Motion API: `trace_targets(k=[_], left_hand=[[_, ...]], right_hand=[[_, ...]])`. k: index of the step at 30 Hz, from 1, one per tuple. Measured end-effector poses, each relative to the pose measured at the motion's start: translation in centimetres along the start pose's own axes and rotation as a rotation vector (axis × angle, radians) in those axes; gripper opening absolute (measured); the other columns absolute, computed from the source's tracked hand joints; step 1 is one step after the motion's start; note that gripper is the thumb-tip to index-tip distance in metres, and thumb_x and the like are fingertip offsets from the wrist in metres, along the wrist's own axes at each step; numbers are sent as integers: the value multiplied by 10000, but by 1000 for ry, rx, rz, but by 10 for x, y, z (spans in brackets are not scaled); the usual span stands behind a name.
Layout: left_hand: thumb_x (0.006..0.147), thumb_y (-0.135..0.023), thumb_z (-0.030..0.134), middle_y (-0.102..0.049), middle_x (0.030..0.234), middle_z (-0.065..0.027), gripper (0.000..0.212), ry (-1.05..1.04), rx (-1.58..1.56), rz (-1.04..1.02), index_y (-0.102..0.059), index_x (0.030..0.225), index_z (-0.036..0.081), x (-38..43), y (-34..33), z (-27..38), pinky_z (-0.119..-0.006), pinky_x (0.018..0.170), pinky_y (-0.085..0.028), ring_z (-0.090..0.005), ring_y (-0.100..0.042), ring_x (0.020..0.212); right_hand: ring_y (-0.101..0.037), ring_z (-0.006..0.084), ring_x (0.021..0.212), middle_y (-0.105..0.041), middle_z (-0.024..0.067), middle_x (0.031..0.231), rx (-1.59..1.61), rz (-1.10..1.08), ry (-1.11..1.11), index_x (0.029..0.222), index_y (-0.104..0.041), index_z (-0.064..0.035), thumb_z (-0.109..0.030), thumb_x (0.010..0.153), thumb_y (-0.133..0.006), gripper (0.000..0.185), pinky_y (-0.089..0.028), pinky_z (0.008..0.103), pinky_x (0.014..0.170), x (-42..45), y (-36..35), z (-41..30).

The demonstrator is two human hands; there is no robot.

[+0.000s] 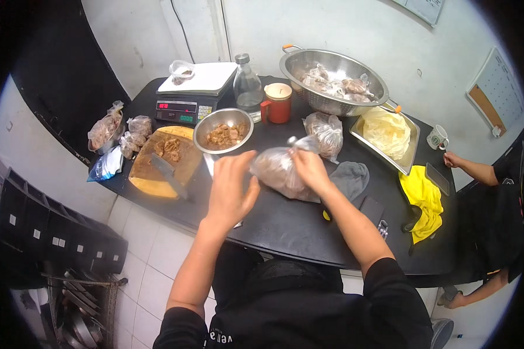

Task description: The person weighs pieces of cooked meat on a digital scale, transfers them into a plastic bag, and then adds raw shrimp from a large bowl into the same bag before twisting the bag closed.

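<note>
My right hand [310, 169] grips the gathered neck of a filled clear plastic bag [278, 170], which rests on the black table. Just left of the bag, my left hand [233, 185] is raised with its fingers apart, holding nothing. A steel bowl [223, 131] with chopped cooked meat stands beyond that hand. To the left, a wooden cutting board [166, 161] bears meat pieces and a knife [169, 174]. Another filled plastic bag [324, 136] sits behind the one I hold, and a grey cloth [350, 179] lies to its right.
Along the back are a digital scale [187, 100], a glass bottle [247, 85], a red mug [278, 104] and a steel colander [332, 83] of bags. Bagged food [107, 126] is at left. At right are a steel tray [412, 144], a yellow cloth [423, 205] and another person [476, 170].
</note>
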State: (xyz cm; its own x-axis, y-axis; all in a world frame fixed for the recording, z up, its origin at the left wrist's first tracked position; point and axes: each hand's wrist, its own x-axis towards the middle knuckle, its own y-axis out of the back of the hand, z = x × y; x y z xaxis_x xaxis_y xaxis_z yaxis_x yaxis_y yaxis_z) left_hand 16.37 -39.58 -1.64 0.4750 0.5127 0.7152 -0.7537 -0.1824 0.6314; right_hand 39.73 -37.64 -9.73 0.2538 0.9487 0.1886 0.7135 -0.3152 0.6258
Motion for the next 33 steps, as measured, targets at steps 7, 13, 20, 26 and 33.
trace_targets(k=[7, 13, 20, 26, 33], left_hand=[[763, -644, 39, -521, 1042, -180, 552, 379, -179, -28, -423, 1268, 4, -66, -53, -18, -396, 824, -452, -329, -531, 955], [756, -650, 24, -494, 1132, -204, 561, 427, -277, -76, -417, 1265, -8, -84, -63, -8, -396, 844, -466, -345, -526, 1008], [772, -630, 108, -503, 1115, -225, 487, 524, 128, 61, -460, 1207, -30, -100, -50, -48, -454, 901, -382, -394, -469, 1034], [762, -674, 186, -508, 1078, -271, 652, 785, 227, -46, -385, 1283, -79, -91, -66, -96, -436, 843, -455, -400, -548, 933], [747, -618, 44, -623, 880, -130, 440, 1205, -1119, 128, -497, 1156, -67, -122, -40, -86, -310, 744, -486, -208, -623, 828]], right_hand=[[-593, 221, 790, -646, 174, 879, 542, 284, -346, 1020, -626, 34, -326, 961, -456, 402, -457, 355, 722, 84, -6, 71], [-594, 397, 1004, -614, 299, 1032, 151, 306, -322, 1059, -606, 61, -295, 922, -455, 410, -444, 448, 849, 96, -8, 79], [-572, 417, 935, -578, 246, 1062, -363, 622, 427, 1226, -460, 55, -88, 856, -562, 409, -453, 453, 836, 27, 23, -11], [-606, 351, 801, -614, 180, 836, -121, 70, 500, 874, -647, 2, -141, 862, -575, 161, -484, 438, 727, -20, -43, -72], [-632, 220, 722, -656, 144, 819, 272, -516, 3, 987, -648, 31, -338, 891, -589, 386, -498, 340, 651, -27, -103, -81]])
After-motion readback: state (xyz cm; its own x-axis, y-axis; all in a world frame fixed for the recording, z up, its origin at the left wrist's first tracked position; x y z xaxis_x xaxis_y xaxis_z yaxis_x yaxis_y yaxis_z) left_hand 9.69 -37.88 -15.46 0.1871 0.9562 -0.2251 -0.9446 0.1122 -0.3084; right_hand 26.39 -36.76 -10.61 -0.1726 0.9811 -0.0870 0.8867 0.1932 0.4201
